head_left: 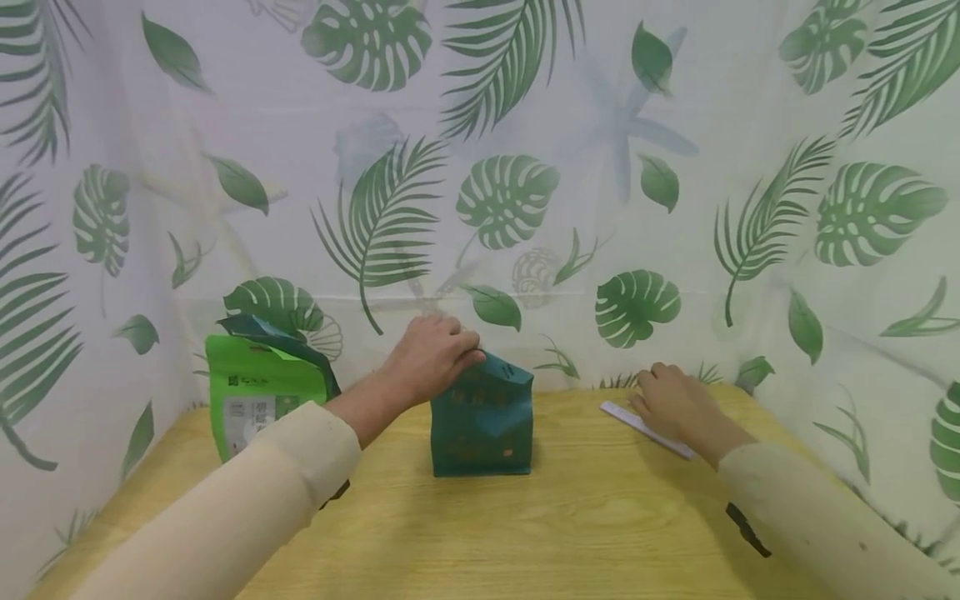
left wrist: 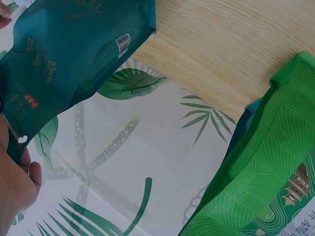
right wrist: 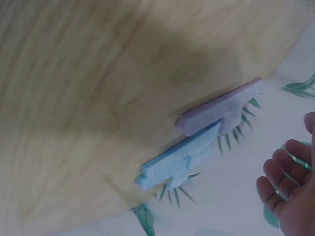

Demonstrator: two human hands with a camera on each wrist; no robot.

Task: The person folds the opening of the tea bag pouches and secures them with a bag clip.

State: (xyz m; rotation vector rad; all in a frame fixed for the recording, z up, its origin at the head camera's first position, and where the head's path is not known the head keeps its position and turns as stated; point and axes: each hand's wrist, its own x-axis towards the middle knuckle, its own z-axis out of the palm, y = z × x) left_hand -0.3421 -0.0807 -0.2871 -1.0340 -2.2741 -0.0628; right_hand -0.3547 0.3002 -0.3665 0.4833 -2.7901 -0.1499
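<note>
My left hand (head_left: 429, 360) grips the top edge of a teal packaging bag (head_left: 482, 429), which stands upright on the wooden table. In the left wrist view this bag shows gold lettering and a small barcode, with thumb and fingers at its top corner. My right hand (head_left: 675, 407) hovers by the table's far right edge, its fingers loosely spread and holding nothing. Below it lie a lilac bag sealing clip (right wrist: 221, 109) and a light blue sealing clip (right wrist: 179, 156), side by side at the table edge. In the head view the hand covers part of the clips.
To the left stands a bright green bag (head_left: 262, 375) with a pale label, and a dark teal bag (head_left: 288, 335) shows behind it. My left forearm partly covers the green bag. A white leaf-print curtain (head_left: 585, 242) hangs right behind the wooden table (head_left: 585, 517).
</note>
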